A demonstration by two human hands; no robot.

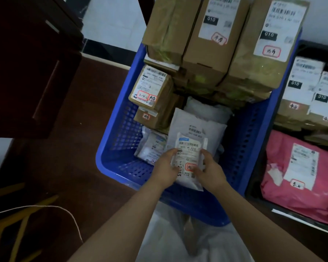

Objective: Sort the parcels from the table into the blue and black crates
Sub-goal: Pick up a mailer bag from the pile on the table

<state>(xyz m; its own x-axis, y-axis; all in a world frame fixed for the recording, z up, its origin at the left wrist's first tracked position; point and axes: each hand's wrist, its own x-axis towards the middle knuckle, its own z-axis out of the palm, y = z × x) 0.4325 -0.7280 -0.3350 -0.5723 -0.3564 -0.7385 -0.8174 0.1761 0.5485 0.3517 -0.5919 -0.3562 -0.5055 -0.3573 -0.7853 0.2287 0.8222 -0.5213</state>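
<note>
A small white parcel (pixel 190 157) with a barcode label hangs over the near part of the blue crate (pixel 119 140). My left hand (pixel 166 168) grips its left edge and my right hand (pixel 209 170) grips its right edge. Below it in the crate lie a grey mailer bag (pixel 197 125), another white bag (pixel 151 146) and small cardboard boxes (pixel 151 91). Large taped cardboard boxes (pixel 216 38) are stacked across the crate's far end. The black crate (pixel 254 178) stands to the right, holding a pink mailer bag (pixel 299 176) and labelled boxes (pixel 307 95).
A dark wooden cabinet (pixel 30 63) stands at the left above a dark brown floor. A thin white cord (pixel 51 208) and yellowish sticks (pixel 19 214) lie at the lower left. My pale trousers (pixel 178 239) show below the blue crate.
</note>
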